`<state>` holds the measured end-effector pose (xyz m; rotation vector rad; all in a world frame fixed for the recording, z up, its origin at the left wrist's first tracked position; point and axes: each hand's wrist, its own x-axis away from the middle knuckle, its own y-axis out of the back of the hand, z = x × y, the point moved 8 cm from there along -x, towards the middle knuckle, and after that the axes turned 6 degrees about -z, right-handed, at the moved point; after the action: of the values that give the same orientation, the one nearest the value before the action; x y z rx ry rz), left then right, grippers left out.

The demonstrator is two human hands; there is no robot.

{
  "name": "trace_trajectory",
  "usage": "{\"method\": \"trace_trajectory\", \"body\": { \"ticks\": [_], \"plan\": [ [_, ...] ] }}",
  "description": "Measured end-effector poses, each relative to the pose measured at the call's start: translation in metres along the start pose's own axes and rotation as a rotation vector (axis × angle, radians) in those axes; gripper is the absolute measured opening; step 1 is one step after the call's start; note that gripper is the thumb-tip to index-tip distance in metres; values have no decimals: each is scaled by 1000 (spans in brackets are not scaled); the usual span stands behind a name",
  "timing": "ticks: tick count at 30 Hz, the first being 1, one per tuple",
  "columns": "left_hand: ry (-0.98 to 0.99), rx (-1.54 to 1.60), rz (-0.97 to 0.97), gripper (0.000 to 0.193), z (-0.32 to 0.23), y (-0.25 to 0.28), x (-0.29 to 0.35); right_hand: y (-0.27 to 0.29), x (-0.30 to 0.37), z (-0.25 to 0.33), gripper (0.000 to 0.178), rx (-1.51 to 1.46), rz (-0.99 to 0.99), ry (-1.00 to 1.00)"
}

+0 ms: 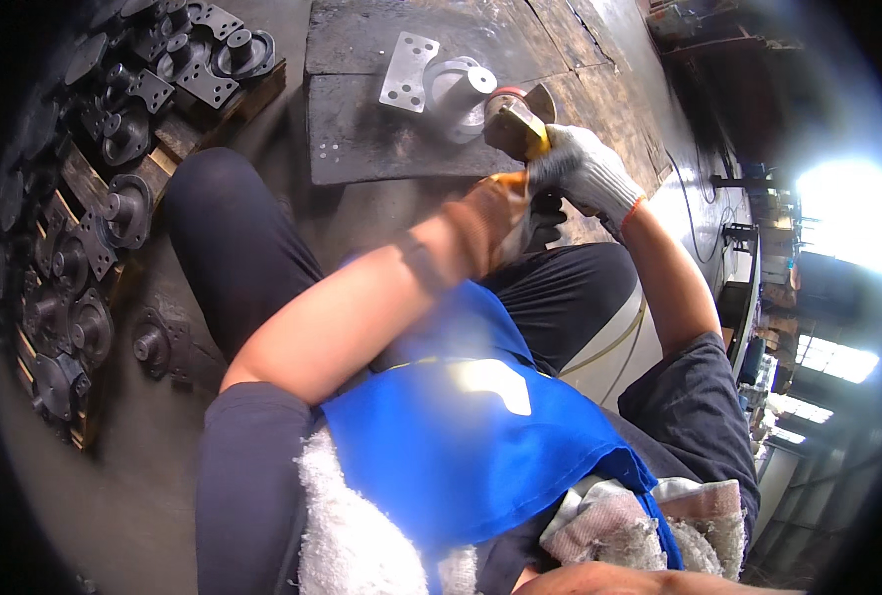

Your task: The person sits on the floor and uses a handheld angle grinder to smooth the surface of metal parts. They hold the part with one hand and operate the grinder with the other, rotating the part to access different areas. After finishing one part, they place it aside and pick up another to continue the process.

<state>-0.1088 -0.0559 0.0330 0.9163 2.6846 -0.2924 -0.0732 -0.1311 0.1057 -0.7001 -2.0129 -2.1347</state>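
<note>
A grey metal part [455, 95] lies on a worn, dark wooden board; it has a flat plate with several holes and a round boss standing up from a flange. Against its right side is the head of an angle grinder [518, 127], yellow and grey with a red-edged disc at the boss. My right hand [595, 171], in a white knit glove, is closed round the grinder body just behind the head. Further back, my left hand [492, 220], in an orange-brown glove, is closed on the tool's rear; its fingertips are partly hidden.
Many similar metal parts [92, 327] crowd a wooden pallet [178, 134] at the left. One flanged part [153, 342] sits near the pallet's edge. My knees flank the wooden board [361, 149]. Cables [694, 218] run along the floor at the right.
</note>
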Motion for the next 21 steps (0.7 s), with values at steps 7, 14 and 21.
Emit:
{"method": "trace_trajectory", "body": {
  "ticks": [7, 14, 21],
  "plan": [
    [-126, -778, -76, 36, -19, -10, -8, -10, -23, 33, 38, 204, -153, 327],
    [-40, -1227, 380, 34, 11, -29, -4, -10, -34, 54, 32, 380, -32, 261],
    [1, -1367, 712, 38, 27, -36, 8, -20, -48, 58, 24, 573, -37, 286]
  ]
}}
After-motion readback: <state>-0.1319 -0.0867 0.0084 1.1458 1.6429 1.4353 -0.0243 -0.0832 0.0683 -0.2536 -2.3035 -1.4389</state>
